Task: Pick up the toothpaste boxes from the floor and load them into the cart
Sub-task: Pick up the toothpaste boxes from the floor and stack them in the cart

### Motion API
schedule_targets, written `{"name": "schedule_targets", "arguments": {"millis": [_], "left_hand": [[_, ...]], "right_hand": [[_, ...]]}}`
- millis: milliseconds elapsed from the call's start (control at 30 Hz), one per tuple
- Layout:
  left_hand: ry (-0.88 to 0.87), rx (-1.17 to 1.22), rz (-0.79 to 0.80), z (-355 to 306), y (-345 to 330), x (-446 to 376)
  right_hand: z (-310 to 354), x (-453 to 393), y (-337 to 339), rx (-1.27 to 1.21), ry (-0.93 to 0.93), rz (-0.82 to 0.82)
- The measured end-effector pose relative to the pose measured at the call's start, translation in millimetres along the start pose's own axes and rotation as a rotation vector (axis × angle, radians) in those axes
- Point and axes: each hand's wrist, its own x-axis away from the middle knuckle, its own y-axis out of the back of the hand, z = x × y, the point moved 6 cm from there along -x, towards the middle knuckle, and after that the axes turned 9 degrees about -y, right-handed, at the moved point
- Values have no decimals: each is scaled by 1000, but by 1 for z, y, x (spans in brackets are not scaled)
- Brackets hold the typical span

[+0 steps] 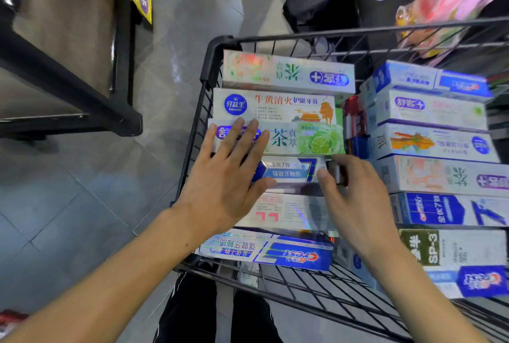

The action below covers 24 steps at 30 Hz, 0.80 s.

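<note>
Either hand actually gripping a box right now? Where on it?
Right hand pinches the right end of the blue Crest box in the cart. Left hand lies flat, fingers straight, over its left end.

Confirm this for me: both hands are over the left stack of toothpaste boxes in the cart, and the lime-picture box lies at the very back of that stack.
Not quite. In the head view the lime-picture box lies third from the back; two more boxes lie behind it, and a peach-picture box lies at the very back. Both the left hand and right hand are over that stack in the cart.
</note>
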Motion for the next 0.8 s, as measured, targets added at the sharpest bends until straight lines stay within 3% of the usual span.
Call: {"name": "schedule_targets", "arguments": {"millis": [167, 267, 400, 533, 667, 800], "left_hand": [[7, 3, 30, 9, 53, 25], [95, -33, 76, 31, 91, 62], [299, -81, 76, 72, 146, 135], [609, -104, -58, 132, 225, 236], [916, -131, -187, 179, 289, 377], [1161, -185, -226, 183, 314, 533]], "right_hand": [[47, 29, 31, 159, 183, 49], [95, 52, 43, 308, 389, 83], [183, 81, 55, 417, 586, 122], [289, 132, 46, 571, 821, 192], [407, 207, 16, 563, 1118, 112], [519, 329, -42, 568, 1420, 106]]}}
